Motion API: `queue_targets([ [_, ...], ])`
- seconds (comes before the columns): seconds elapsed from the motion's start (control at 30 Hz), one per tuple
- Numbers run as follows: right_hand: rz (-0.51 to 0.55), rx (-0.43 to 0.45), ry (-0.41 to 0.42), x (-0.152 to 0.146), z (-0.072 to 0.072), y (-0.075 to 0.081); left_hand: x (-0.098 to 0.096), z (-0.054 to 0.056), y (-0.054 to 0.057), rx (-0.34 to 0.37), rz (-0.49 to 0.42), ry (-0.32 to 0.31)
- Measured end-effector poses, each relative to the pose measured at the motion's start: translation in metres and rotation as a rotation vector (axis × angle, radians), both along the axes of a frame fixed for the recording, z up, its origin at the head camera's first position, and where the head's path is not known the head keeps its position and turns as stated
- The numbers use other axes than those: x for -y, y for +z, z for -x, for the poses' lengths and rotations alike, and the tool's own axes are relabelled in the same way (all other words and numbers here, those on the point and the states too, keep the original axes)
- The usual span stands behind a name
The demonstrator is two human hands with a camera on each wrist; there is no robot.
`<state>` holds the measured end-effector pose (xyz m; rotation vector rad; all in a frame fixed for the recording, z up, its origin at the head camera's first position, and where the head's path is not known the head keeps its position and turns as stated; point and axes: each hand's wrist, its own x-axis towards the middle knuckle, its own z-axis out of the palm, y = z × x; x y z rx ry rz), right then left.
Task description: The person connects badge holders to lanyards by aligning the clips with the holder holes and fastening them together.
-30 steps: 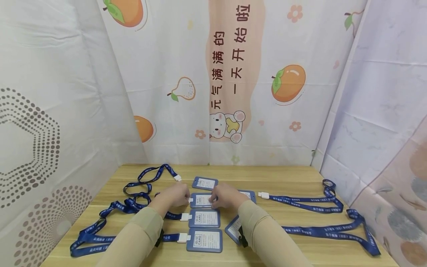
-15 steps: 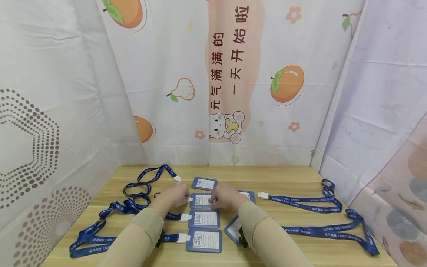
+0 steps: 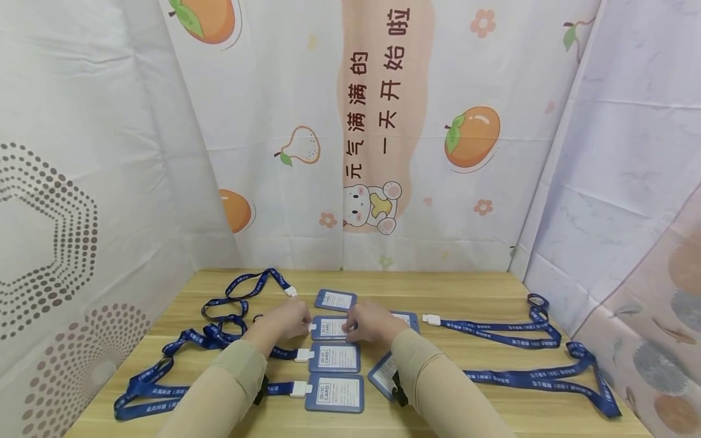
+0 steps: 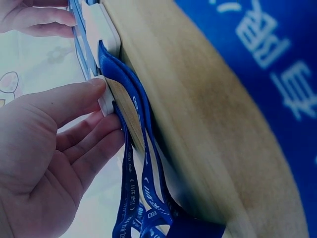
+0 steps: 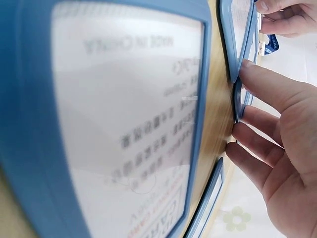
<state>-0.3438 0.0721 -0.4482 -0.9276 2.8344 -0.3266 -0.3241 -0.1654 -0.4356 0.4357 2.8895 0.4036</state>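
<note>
My left hand [image 3: 289, 317] pinches the white plastic clip [image 4: 105, 99] of a blue lanyard between thumb and fingers, seen in the left wrist view. That clip meets the left end of a blue badge holder [image 3: 330, 328], which lies flat and holds a white ID card. At the holder's right end, my right hand [image 3: 368, 322] grips the edge, with the thumb [image 5: 260, 79] on one side and the fingers spread along the other. Below it lie two more badge holders, the middle one [image 3: 334, 358] and the near one [image 3: 334, 393], each with a white lanyard clip at its left end.
A loose badge holder [image 3: 336, 300] lies behind the hands. Two others, one farther right [image 3: 406, 320] and one nearer [image 3: 383, 374], are partly hidden by the right hand and arm. A lanyard [image 3: 271, 277] lies back left; more lanyards [image 3: 493, 331] lie right on the wooden table [image 3: 460, 286].
</note>
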Motion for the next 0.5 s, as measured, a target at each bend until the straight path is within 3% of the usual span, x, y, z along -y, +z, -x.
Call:
queue_targets([
  [0.27,0.02,0.011,-0.003,-0.0014,0.004,-0.005,0.0012,0.0023,-0.0045,-0.003,-0.003,0.0],
  [0.5,0.048,0.045,-0.02,-0.0018,0.0026,-0.0006,0.0022,0.0016,-0.0031,-0.029,0.021,-0.019],
])
